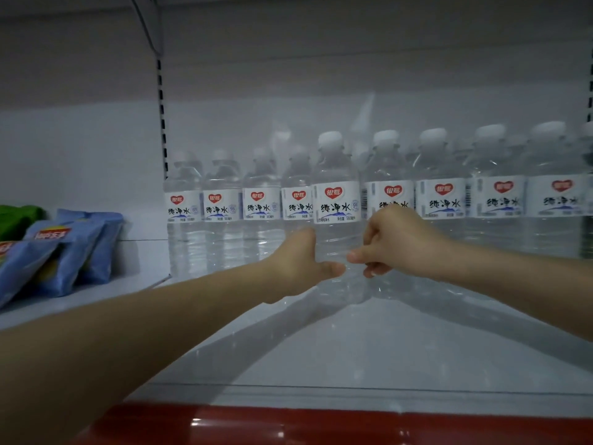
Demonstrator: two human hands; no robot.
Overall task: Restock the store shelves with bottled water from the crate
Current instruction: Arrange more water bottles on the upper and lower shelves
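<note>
A row of clear water bottles with white caps and white labels bearing a red heart lines the back of the white shelf [353, 342]. One water bottle [336, 200] stands slightly forward of the row, in the middle. My left hand [300, 261] grips its lower body from the left, with the thumb across the front. My right hand [396, 242] comes in from the right with curled fingers, and its thumb lies against the same bottle's lower front. The hand covers part of the neighbouring bottle [390, 175]. No crate is in view.
Blue snack bags [64, 252] and a green one [16, 220] lie on the adjoining shelf to the left. A slotted upright [163, 123] divides the two bays. The shelf has a red front strip [321, 425], and another shelf hangs overhead.
</note>
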